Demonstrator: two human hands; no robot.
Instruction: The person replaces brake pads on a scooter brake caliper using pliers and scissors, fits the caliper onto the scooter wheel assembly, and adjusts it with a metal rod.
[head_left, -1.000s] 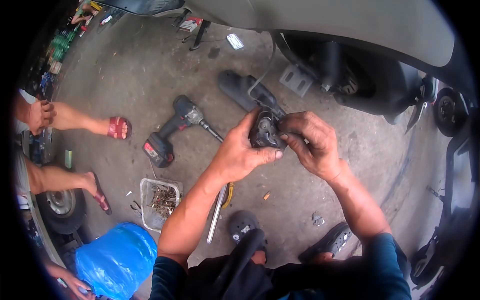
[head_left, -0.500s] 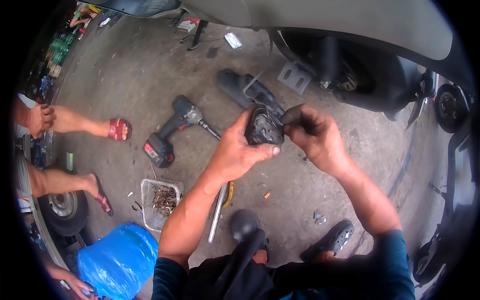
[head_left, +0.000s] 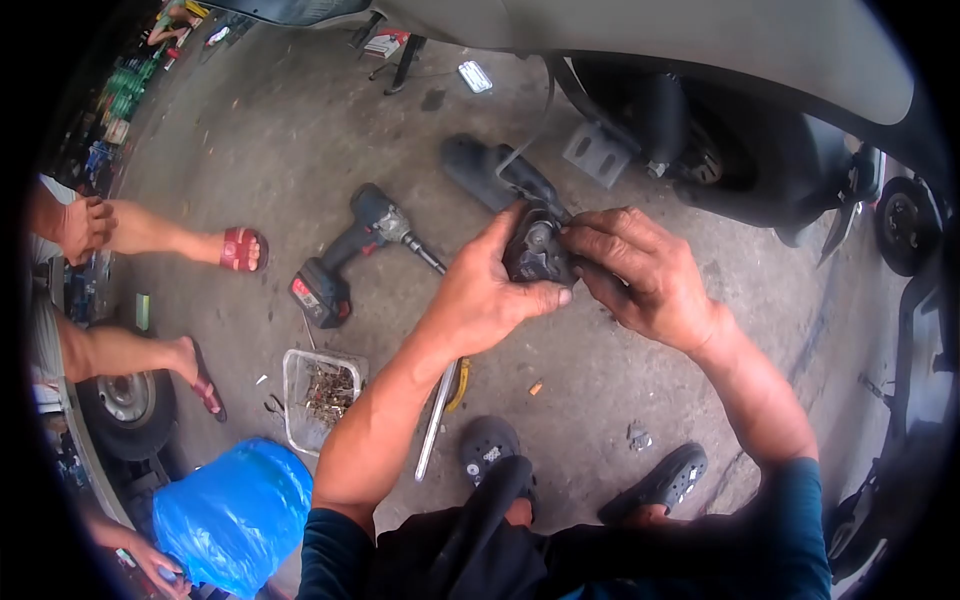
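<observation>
My left hand [head_left: 495, 285] grips a dark, greasy metal part [head_left: 540, 248], thumb along its lower edge and fingers around its far left side. Against the part's right side press the bent fingers of my right hand [head_left: 645, 270]; whether they pinch something small there is hidden. Beyond the part, a long black cover-like piece [head_left: 478, 172] lies on the floor. To the left rests a cordless impact wrench [head_left: 368, 235] with a long socket, its tip passing close to my left wrist.
A clear plastic tub [head_left: 290, 395] of bolts stands near my left forearm, beside a metal bar [head_left: 432, 430]. A blue plastic bag [head_left: 235, 515] sits lower left. Another person's sandalled feet [head_left: 240, 250] are at left. A scooter [head_left: 760, 160] fills the upper right.
My right hand's fingers have shifted from a pinch at the part's right edge to lying over its right side. The part has turned slightly in my left hand.
</observation>
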